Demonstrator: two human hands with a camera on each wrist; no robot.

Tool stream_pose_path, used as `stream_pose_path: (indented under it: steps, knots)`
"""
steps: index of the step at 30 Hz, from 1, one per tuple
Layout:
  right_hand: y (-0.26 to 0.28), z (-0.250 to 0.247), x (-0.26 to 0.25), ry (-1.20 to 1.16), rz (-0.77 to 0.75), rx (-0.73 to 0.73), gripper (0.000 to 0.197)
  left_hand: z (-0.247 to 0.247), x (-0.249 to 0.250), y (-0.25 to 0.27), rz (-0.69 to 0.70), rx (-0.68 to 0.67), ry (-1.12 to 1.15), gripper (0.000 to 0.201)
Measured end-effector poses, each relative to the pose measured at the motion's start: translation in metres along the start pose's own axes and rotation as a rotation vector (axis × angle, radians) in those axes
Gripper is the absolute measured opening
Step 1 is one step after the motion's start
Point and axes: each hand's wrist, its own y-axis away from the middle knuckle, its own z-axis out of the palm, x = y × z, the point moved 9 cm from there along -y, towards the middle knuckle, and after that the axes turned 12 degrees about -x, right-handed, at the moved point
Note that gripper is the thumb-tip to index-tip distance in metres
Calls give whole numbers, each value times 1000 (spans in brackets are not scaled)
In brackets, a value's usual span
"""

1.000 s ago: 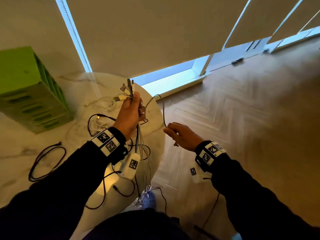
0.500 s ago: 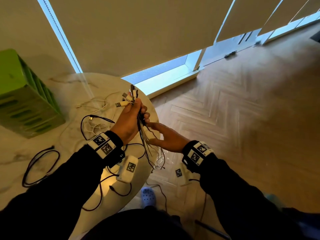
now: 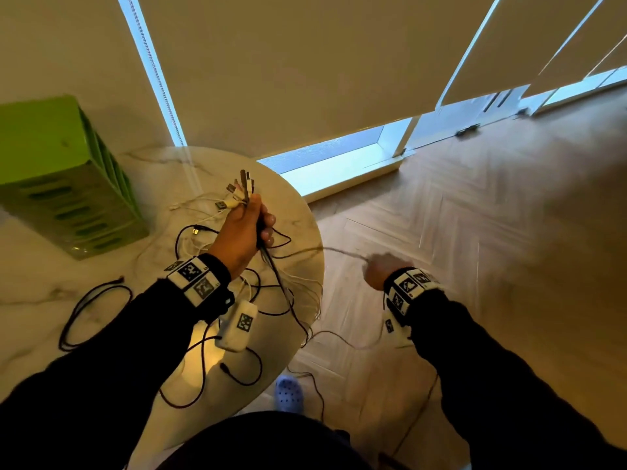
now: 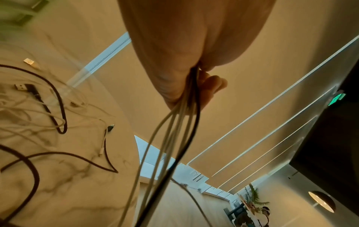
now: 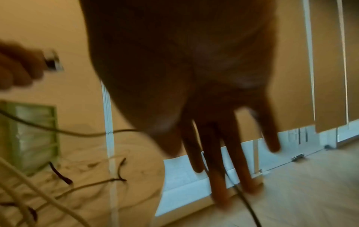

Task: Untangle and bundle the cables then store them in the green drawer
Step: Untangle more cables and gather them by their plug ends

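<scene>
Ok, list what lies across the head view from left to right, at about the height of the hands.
Green slotted drawer unit → loose black cable loop on the marble table → left hand gripping a bunch of black and white cables → right hand, blurred, over the herringbone wood floor.

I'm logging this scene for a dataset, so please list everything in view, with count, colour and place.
Green plastic drawer unit: one, green, left on the table.
Round marble table: one, pale with dark veins, left.
Bunch of cables: several, white and black, gripped in the left hand, plugs up.
Loose cables: several, black and white, lying on the table.
Thin cable: one, greyish, running from the bunch to the right hand.
Blue clog: one, on the wooden floor.
Left hand: raised above the table.
Right hand: blurred, over the floor.
</scene>
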Motion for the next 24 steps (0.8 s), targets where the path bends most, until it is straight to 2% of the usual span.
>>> stream_pose_path:
  steps: [1, 3, 4, 6, 8, 9, 11, 12, 14, 16, 17, 18, 21, 22, 23, 24]
  knots:
    - [-2, 16, 2, 77, 21, -172, 42, 1, 2, 0, 2, -18, 9, 37]
    - [5, 32, -17, -2, -113, -361, 81, 6, 5, 2, -3, -59, -15, 37]
    - [12, 30, -38, -103, -243, -377, 99, 9, 7, 3, -5, -74, -37, 37]
    - [31, 17, -86, -269, -511, -329, 112, 18, 12, 6, -8, -122, -100, 38]
    - [49, 3, -126, -442, -685, -266, 105, 32, 19, 10, -13, -200, -174, 38]
    - [53, -2, -140, -533, -730, -251, 93, 38, 22, 13, -15, -239, -201, 38]
    - [55, -1, -164, -647, -794, -280, 53, 47, 29, 17, -22, -298, -235, 38]
    - [54, 6, -171, -651, -801, -334, 41, 48, 33, 18, -28, -322, -242, 39]
    - [46, 33, -170, -570, -749, -501, 43, 44, 39, 21, -57, -360, -223, 40]
    - [32, 56, -148, -411, -634, -585, 43, 35, 43, 23, -96, -387, -176, 41]
    - [21, 60, -129, -334, -560, -555, 43, 31, 45, 25, -109, -400, -156, 41]
    - [8, 57, -109, -279, -478, -464, 42, 29, 45, 27, -118, -410, -139, 40]
    - [-13, 13, -54, -31, -234, 70, 39, 30, 45, 31, -122, -431, -113, 36]
    - [-11, 2, -46, 18, -198, 189, 35, 33, 43, 30, -111, -432, -122, 36]
    - [-11, 0, -45, 28, -205, 228, 31, 36, 42, 29, -91, -428, -140, 37]
    - [-12, 4, -47, 16, -233, 186, 33, 39, 40, 26, -67, -427, -161, 39]
